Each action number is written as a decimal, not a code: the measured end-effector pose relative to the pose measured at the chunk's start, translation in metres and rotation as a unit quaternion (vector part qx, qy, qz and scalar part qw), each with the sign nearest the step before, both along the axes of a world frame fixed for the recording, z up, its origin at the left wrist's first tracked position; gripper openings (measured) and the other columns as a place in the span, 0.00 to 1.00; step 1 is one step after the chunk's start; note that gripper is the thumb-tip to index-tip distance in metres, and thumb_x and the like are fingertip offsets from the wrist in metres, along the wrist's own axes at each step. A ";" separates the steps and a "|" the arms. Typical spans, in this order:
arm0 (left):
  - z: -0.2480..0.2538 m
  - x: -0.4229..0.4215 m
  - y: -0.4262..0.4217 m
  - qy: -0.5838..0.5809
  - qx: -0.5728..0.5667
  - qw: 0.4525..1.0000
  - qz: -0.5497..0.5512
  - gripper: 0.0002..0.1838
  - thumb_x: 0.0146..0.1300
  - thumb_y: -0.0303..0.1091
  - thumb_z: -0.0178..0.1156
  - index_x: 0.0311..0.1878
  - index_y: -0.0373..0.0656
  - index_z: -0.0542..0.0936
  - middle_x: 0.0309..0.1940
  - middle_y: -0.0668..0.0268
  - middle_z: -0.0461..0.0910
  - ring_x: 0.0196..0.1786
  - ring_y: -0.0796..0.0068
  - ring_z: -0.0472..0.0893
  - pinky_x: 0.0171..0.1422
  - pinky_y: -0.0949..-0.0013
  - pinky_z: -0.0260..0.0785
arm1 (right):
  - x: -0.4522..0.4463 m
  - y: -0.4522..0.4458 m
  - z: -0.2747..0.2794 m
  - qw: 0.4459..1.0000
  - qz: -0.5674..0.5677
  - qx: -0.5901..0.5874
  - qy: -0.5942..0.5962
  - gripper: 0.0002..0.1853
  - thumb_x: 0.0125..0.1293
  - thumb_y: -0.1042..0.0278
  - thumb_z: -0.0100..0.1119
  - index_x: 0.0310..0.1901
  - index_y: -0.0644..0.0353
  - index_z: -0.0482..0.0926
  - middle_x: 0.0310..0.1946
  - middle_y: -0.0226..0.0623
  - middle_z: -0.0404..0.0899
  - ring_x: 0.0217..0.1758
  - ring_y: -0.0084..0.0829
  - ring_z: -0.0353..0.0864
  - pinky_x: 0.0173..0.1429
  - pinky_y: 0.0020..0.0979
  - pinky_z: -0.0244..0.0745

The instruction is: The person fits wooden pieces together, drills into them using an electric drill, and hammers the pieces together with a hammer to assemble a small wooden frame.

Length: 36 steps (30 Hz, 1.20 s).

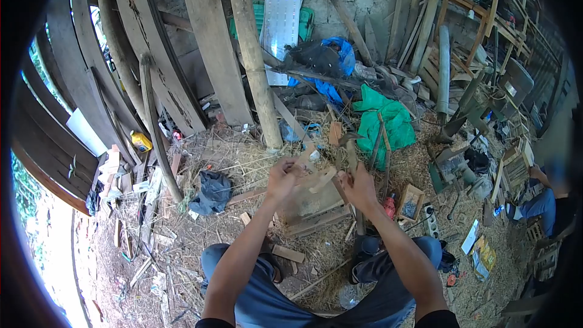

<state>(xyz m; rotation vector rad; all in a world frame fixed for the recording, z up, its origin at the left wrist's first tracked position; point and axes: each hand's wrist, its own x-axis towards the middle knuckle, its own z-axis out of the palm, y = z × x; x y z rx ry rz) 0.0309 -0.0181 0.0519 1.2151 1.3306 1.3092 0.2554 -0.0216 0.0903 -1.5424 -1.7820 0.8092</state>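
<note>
My right hand (362,189) is closed around the wooden handle of a hammer (350,147), its head pointing up and away from me. To the left, my left hand (283,178) is raised with its fingers curled together; whatever they pinch is too small or blurred to name. Between the two hands is a pale piece of wood (323,180), close to the right fingertips. Below them, a low wooden block (313,206) stands on the ground between my knees.
A wooden box (410,202) of small metal pieces, a red bottle (390,205) and a power strip (430,222) lie to the right. A dark plastic bag (212,192) is at left, a green sack (384,123) ahead. Another person (546,200) sits at far right.
</note>
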 end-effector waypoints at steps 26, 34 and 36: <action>0.021 0.015 -0.017 0.462 0.229 0.847 -0.127 0.23 0.56 0.29 0.64 0.56 0.42 0.75 0.53 0.60 0.74 0.60 0.56 0.70 0.66 0.56 0.63 | -0.010 0.017 -0.014 0.993 0.120 0.004 0.023 0.22 0.52 0.73 0.71 0.44 0.68 0.68 0.37 0.53 0.80 0.42 0.49 0.83 0.43 0.42 0.75; -0.016 0.009 -0.010 0.495 0.153 0.851 -0.083 0.12 0.61 0.33 0.59 0.47 0.40 0.78 0.49 0.58 0.74 0.58 0.59 0.71 0.64 0.59 0.65 | -0.015 0.004 -0.013 0.982 0.102 0.151 -0.058 0.16 0.64 0.68 0.60 0.43 0.68 0.66 0.36 0.62 0.77 0.39 0.61 0.78 0.40 0.54 0.69; -0.024 0.007 -0.008 0.471 0.166 0.866 -0.006 0.13 0.59 0.29 0.62 0.46 0.37 0.78 0.43 0.56 0.74 0.51 0.56 0.76 0.53 0.58 0.71 | -0.018 -0.011 0.001 0.994 0.099 -0.036 -0.006 0.13 0.68 0.67 0.54 0.42 0.69 0.66 0.36 0.67 0.75 0.38 0.65 0.76 0.39 0.55 0.67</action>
